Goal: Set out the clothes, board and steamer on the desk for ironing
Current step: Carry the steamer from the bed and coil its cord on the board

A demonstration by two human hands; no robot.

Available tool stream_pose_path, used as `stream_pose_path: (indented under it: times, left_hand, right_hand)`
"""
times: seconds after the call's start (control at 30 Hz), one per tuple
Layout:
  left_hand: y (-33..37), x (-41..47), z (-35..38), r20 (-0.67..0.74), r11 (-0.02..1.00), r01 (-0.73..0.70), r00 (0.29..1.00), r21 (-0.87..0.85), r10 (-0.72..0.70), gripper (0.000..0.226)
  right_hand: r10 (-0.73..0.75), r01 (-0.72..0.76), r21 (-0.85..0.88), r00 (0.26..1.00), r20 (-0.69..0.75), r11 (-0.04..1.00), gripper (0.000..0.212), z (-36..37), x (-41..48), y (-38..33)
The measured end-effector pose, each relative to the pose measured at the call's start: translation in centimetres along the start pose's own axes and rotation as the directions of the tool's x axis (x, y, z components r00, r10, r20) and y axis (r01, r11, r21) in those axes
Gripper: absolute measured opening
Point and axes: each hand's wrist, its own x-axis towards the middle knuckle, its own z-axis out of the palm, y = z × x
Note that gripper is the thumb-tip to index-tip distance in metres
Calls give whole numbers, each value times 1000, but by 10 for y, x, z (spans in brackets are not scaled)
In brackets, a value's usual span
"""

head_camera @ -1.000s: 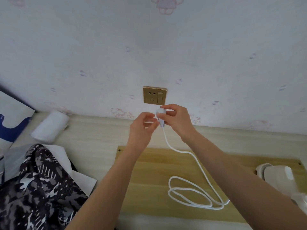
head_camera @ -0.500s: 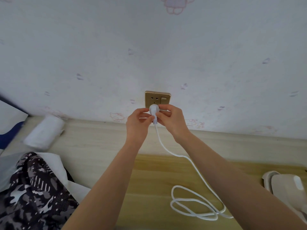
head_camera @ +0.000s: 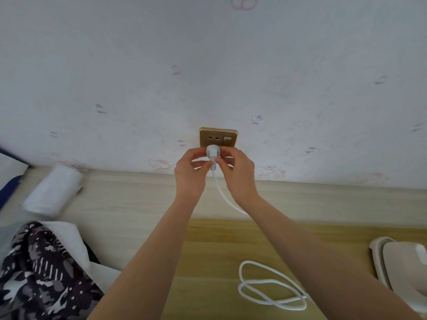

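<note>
Both hands hold a white plug against the lower part of a gold wall socket. My left hand pinches it from the left and my right hand from the right. Its white cord drops to the wooden board and lies there in loops. The beige steamer sits at the board's right end, cut off by the frame edge. A camouflage-print garment lies on the desk at lower left.
A white roll lies on the desk near the wall at left. White fabric shows under the garment. A blue and white object sits at the far left edge.
Both hands have lifted the plug from just above the desk up to the socket. The view has come closer to the wall.
</note>
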Motion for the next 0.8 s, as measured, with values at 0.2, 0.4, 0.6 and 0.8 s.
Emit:
stream_pose_path:
  times: [0.2, 0.4, 0.6, 0.8]
  left_hand:
    - [-5, 1, 2, -6, 999, -4, 1000, -54, 3, 24]
    - [-9, 0, 4, -20, 995, -18, 1000, -96, 16, 22]
    - [-9, 3, 8, -42, 994, -4, 999, -109, -1, 23]
    - [-12, 6, 9, -54, 997, -19, 998, -78, 15, 24]
  right_hand:
    - [-42, 43, 9, 996, -76, 999, 16, 0, -2, 2]
    - [-59, 58, -5, 990, -127, 998, 11, 6, -3, 3]
    - [4, 5, 69, 993, -122, 998, 11, 7, -2, -1]
    - [7, 4, 85, 992, -125, 996, 12, 9, 1, -2]
